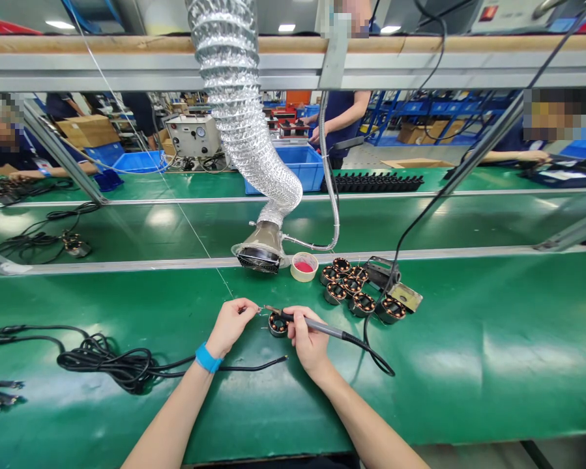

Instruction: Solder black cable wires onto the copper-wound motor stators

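My right hand [308, 342] is closed around the grey handle of a soldering iron [319, 327], its tip pointing left. My left hand [231, 326], with a blue band on the wrist, pinches a thin silvery strand of solder wire [197, 236] that runs down from above. The pinched end meets the iron's tip, though the exact contact is too small to make out. Just beneath the tip, a small round motor stator [276, 327] with copper windings rests on the green bench; my right fingers partly cover it. A black cable [253, 368] stretches below both hands.
A fume-extraction hood [261, 244] on a foil duct hangs ahead. Behind the right hand are a tub of red material [304, 267], several stators [352, 284] and an iron stand [405, 296]. Coiled black cables [121, 361] lie left. Other people work across the bench.
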The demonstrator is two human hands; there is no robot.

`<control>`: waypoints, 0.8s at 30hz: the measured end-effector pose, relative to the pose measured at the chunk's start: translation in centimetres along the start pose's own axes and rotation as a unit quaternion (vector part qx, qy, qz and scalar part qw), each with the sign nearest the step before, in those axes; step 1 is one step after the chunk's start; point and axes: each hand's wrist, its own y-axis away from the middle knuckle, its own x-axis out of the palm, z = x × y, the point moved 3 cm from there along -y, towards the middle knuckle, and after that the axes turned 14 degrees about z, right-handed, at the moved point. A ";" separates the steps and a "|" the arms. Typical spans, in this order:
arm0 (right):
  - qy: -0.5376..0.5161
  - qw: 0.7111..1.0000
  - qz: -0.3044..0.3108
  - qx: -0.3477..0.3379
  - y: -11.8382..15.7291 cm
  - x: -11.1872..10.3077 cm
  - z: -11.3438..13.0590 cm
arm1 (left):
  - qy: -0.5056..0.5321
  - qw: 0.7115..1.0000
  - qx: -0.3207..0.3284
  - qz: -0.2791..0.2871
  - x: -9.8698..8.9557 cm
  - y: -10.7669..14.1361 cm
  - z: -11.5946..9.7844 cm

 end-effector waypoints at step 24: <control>0.133 0.971 0.141 -0.137 -2.0 2.2 0.8 | -0.007 0.999 0.009 0.033 0.6 1.5 -2.0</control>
